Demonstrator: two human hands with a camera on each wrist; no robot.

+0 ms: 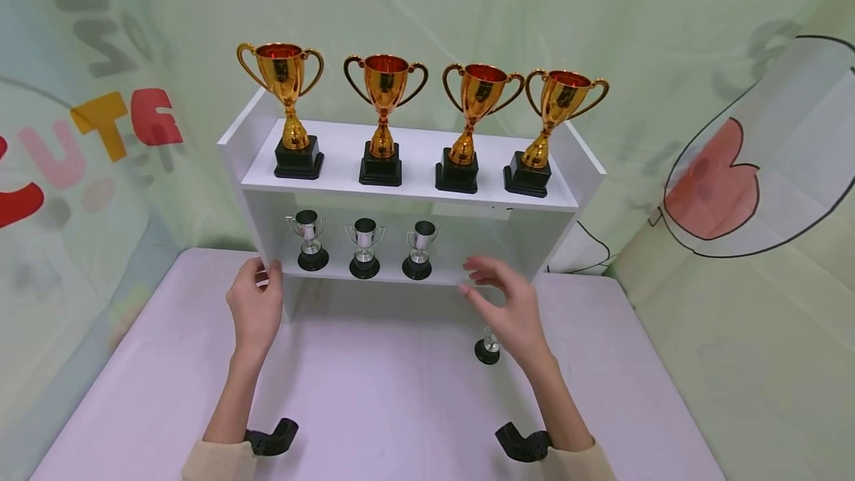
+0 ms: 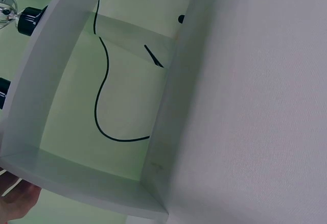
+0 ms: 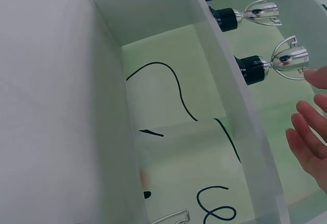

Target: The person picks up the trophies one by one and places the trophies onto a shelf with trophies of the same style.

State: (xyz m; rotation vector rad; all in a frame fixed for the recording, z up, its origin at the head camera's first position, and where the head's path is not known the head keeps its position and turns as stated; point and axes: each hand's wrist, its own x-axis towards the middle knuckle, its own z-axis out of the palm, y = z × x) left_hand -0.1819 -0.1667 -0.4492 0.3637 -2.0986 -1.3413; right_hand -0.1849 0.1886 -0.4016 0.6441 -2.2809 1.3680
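Note:
My left hand (image 1: 256,306) is at the outer left side of the white shelf unit (image 1: 407,203), its fingers loosely bent beside the side panel. In the left wrist view, the fingers (image 2: 23,199) lie outside that panel. My right hand (image 1: 510,310) is in front of the middle shelf's right part, thumb and fingers apart with nothing between them. Small silver trophy cups on black bases stand on the middle shelf: a left one (image 1: 310,240), a middle one (image 1: 364,247) and a right one (image 1: 419,249). Another silver trophy cup (image 1: 490,347) stands on the table, partly hidden by my right hand.
Several larger gold trophy cups with black bases, such as the leftmost one (image 1: 287,87), stand along the top shelf. A pale cloth covers the table (image 1: 374,392). Behind the unit hangs a printed green curtain (image 1: 467,6). A thin black cable (image 1: 597,240) is at the right.

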